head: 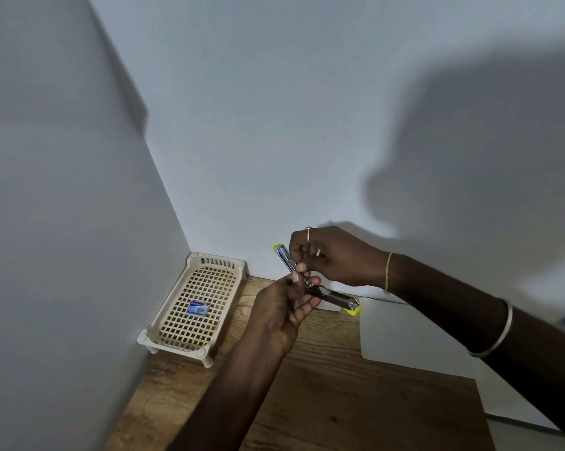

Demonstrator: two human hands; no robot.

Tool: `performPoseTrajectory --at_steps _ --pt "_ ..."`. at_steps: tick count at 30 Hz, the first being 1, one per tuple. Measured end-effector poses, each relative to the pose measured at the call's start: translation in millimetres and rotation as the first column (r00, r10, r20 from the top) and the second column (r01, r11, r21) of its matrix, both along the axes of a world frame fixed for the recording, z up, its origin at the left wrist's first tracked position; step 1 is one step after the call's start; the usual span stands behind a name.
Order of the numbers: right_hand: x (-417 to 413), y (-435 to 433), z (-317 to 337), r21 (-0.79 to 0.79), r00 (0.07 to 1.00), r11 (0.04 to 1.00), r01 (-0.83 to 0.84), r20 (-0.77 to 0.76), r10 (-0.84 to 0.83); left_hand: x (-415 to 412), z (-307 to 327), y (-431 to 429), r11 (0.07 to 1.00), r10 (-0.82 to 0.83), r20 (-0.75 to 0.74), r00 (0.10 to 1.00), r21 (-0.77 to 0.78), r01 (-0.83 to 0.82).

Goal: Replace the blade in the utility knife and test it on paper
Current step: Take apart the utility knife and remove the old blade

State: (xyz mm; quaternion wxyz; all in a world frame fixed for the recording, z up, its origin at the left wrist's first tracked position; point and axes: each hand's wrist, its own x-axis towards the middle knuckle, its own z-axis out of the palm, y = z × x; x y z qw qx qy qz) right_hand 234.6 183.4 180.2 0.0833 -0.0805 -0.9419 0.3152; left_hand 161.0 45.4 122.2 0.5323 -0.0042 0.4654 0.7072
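Observation:
Both hands hold a metal utility knife with yellow ends above the wooden table. One part [338, 301] runs from my left hand [282, 315] down to the right and ends in a yellow tip. The other part [284, 257] angles up to the left from my right hand [333, 257], also tipped in yellow. The two parts meet between my fingertips, which pinch the joint. Whether a blade sits inside is hidden. A white sheet of paper [411, 333] lies on the table to the right, under my right forearm.
A cream plastic lattice tray [177, 330] stands in the left corner against the wall, with a small blue blade packet [197, 308] lying in it. White walls close off the left and back. The wooden table [323, 395] stretches toward me.

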Motion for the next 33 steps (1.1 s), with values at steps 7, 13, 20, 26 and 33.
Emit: performPoseTrajectory --at_steps 7,13,20,26,33 --pt "17.2 -6.7 -2.0 0.116 0.983 0.993 0.012 -0.184 0.009 -0.4 2.4 2.2 1.000 0.016 0.027 1.000 0.015 -0.016" --pt "35.4 -9.3 -1.5 0.131 0.976 0.990 0.053 -0.215 -0.024 -10.1 8.1 1.1 0.999 0.031 -0.036 0.999 0.031 -0.030" --pt "47.9 -11.4 3.1 -0.204 0.950 0.973 0.104 -0.269 -0.158 -10.6 5.9 3.7 0.996 0.066 -0.115 0.991 0.060 -0.059" --pt "72.5 -19.5 -17.8 -0.181 0.937 0.947 0.266 -0.180 -0.298 -14.2 -4.7 3.9 0.979 0.166 -0.144 0.976 0.142 -0.146" --pt "83.7 -26.0 -55.2 0.050 0.929 0.932 0.359 -0.116 -0.352 -1.5 -46.2 -7.1 0.973 0.081 -0.238 0.968 0.230 -0.025"
